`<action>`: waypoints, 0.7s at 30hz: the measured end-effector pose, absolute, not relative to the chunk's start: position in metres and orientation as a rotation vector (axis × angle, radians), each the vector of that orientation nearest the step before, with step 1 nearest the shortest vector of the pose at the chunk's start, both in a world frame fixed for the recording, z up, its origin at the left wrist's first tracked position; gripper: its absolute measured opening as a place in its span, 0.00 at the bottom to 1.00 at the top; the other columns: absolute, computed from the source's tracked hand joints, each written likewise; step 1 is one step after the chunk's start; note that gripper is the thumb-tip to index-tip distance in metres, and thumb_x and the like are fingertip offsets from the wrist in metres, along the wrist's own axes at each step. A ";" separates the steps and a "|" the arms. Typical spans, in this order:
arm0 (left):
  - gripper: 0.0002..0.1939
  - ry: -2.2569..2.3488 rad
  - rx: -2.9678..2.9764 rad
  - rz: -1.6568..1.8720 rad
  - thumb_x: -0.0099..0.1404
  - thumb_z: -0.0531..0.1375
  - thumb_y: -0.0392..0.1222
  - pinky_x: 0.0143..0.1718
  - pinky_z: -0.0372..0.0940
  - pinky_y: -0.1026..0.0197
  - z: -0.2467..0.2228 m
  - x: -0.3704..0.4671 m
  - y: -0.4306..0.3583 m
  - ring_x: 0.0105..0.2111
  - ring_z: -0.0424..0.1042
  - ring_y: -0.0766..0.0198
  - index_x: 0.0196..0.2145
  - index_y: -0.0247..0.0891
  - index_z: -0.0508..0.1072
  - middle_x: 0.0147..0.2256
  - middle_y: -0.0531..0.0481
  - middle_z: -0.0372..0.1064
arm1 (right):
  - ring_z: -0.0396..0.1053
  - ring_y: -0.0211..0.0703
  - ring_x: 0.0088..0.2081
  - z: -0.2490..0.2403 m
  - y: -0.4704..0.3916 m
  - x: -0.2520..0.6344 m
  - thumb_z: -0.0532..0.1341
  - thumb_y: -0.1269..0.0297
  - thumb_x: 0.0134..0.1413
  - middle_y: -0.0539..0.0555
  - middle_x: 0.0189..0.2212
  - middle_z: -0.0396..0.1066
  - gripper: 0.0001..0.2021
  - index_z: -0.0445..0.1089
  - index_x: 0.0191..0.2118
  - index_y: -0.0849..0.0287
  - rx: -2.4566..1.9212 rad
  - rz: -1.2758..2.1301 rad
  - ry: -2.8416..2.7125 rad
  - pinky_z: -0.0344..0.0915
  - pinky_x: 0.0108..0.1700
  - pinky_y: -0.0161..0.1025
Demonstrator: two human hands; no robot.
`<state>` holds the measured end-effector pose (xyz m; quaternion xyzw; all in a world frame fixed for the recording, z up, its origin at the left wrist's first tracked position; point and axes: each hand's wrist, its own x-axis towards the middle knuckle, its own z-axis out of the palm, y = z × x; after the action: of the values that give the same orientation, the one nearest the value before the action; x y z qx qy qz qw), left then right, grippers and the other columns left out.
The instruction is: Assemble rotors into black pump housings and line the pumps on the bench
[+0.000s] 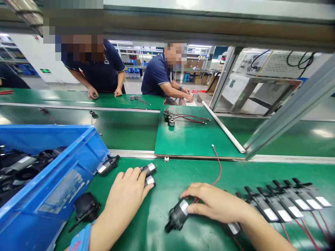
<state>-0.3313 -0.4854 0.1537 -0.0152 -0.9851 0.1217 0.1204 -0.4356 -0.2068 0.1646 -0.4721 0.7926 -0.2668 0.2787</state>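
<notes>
Near the middle of the green bench, my left hand [131, 191] is closed over two small black cylindrical parts with white labels; their ends [149, 168] stick out past its fingers. To the right, my right hand [214, 202] grips a black pump-like part [178, 214] by its labelled end, between thumb and fingers. The nozzle of that part points down and left. A red wire [219, 167] with a white connector runs up from beside my right hand. Another black part [108, 165] lies beyond my left hand, by the blue bin.
A blue bin [78, 153] of black parts stands at left, a round black part [87, 207] beside it. Labelled black parts [284, 202] lie in a row at right. Coils [171, 122] with wires sit on the raised green board [183, 139]. Two people work across the bench.
</notes>
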 end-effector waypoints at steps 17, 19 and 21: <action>0.24 -2.636 -0.264 -1.063 0.63 0.63 0.39 0.47 0.71 0.59 0.086 -0.333 -0.451 0.47 0.73 0.55 0.57 0.47 0.67 0.50 0.43 0.67 | 0.65 0.51 0.50 0.181 -0.338 -0.611 0.59 0.60 0.66 0.59 0.46 0.72 0.15 0.73 0.55 0.52 -1.106 -0.359 3.169 0.59 0.51 0.44; 0.21 -2.550 -0.312 -1.162 0.62 0.65 0.43 0.48 0.71 0.57 0.067 -0.339 -0.454 0.47 0.73 0.53 0.53 0.46 0.70 0.49 0.42 0.69 | 0.63 0.54 0.51 0.178 -0.357 -0.628 0.61 0.61 0.65 0.61 0.47 0.71 0.15 0.73 0.55 0.54 -1.081 -0.310 3.226 0.59 0.51 0.45; 0.21 -2.495 -0.343 -1.229 0.60 0.65 0.44 0.49 0.71 0.55 0.058 -0.345 -0.457 0.46 0.73 0.51 0.52 0.45 0.71 0.47 0.42 0.72 | 0.62 0.56 0.52 0.176 -0.371 -0.639 0.60 0.64 0.64 0.64 0.47 0.71 0.13 0.75 0.51 0.58 -1.073 -0.270 3.267 0.58 0.52 0.47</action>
<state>-0.3449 -0.4568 0.0581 -0.1206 -0.8776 -0.4322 0.1688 -0.6391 -0.3713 0.1762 -0.3073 0.9360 -0.0775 -0.1533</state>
